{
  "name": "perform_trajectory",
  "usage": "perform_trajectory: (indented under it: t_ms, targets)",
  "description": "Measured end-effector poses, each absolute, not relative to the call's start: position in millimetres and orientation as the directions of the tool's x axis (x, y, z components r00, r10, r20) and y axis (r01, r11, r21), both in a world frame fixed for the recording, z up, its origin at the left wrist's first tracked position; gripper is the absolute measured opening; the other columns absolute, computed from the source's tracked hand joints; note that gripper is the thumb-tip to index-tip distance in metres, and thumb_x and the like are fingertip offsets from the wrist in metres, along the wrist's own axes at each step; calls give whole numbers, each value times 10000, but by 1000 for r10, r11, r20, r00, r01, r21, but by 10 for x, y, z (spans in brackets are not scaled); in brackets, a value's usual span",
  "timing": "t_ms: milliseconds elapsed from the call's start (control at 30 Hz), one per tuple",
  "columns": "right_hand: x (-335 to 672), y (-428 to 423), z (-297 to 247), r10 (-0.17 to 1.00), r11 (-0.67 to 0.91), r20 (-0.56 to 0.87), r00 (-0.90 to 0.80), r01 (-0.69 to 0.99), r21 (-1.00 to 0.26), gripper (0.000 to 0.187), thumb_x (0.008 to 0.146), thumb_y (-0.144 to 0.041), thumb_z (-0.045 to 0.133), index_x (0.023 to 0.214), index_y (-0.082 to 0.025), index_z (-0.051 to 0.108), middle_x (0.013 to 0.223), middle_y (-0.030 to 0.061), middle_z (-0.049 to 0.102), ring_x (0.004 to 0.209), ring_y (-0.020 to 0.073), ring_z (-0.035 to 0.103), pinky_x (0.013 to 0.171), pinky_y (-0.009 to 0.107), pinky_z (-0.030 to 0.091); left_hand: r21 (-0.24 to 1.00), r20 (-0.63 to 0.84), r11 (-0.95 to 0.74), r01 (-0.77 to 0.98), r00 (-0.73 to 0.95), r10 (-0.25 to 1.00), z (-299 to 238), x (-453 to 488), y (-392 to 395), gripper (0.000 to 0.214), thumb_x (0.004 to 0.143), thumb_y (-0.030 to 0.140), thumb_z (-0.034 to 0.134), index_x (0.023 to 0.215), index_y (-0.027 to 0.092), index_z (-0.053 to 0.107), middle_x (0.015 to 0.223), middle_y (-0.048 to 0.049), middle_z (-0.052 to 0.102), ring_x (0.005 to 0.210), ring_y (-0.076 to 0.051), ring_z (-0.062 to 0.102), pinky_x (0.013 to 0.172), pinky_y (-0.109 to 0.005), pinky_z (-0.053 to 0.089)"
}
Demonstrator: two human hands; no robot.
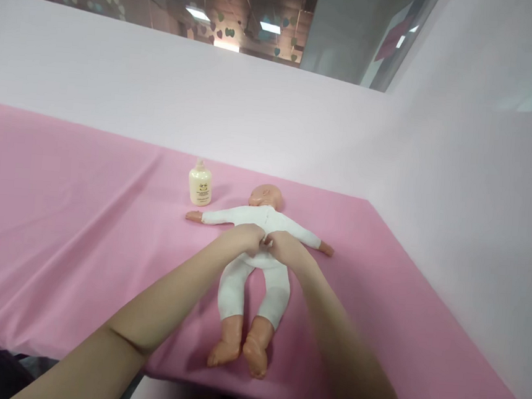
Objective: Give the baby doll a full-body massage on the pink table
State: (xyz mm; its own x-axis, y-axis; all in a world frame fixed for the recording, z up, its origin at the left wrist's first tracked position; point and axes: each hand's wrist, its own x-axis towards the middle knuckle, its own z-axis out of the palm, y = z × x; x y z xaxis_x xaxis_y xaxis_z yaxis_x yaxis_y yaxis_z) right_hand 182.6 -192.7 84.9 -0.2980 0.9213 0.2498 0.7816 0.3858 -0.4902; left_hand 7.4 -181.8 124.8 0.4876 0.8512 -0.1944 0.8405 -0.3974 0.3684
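Baby doll: A doll [261, 262] is lying on its back in the centre of the frame, its head pointing toward the top and turning to the side, its arms spreading wide, its bare feet pointing toward the bottom edge.
Bodysuit: A white long-sleeved bodysuit [267, 216] is covering the doll from neck to lower legs, leaving its hands and feet showing.
Left hand: The person's left hand [246, 239] is reaching in from the lower left and resting on the suit's front at the doll's belly, its fingers curling inward.
Right hand: The right hand [286, 248] is reaching in from the lower right and mirroring it, the fingertips of both hands meeting at the middle.
Grip: Both hands are bending partly closed; the knuckles are hiding the fingertips, so whether they are pinching fabric cannot be told.
Bottle: A pale yellow bottle [201, 185] with dark print is standing upright left of centre, near the doll's outstretched hand.
Table: A pink cloth [81, 227] is covering the table, creasing at the left.
Background: A white wall [177, 98] is rising behind; above it, a window [260, 0] is showing ceiling lights [270, 28] and heart shapes [229, 33].
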Motion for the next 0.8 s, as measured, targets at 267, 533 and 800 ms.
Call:
perform_trajectory:
  t_ms: [267,533,800]
  targets:
    - [1744,-1906,928,963,246,185,-195,915,-319,277,922,-109,547,1172,-169,650,1281,125,622,1165,250,584,1021,377,442,301,-95,-408,862,452,887,1387,24,-1726,318,806,161,664,1120,197,693,1191,-71,715,1023,-241,676,907,-330,520]
    - [1806,-1777,806,965,244,181,-191,909,-339,528,994,-181,472,1519,-142,439,1456,149,587,1319,288,546,1128,414,389,304,111,-400,864,385,916,1087,44,-1611,285,916,176,583,1193,115,608,1149,-126,731,1048,-256,668,909,-322,485]
    - [1849,-1660,789,961,259,191,-200,893,-368,355,1016,-136,446,1294,-146,666,1301,128,703,1189,236,646,1043,335,449,286,180,-329,900,287,941,952,165,-1569,265,991,227,457,1179,115,607,1103,-172,739,1053,-300,704,903,-385,509]
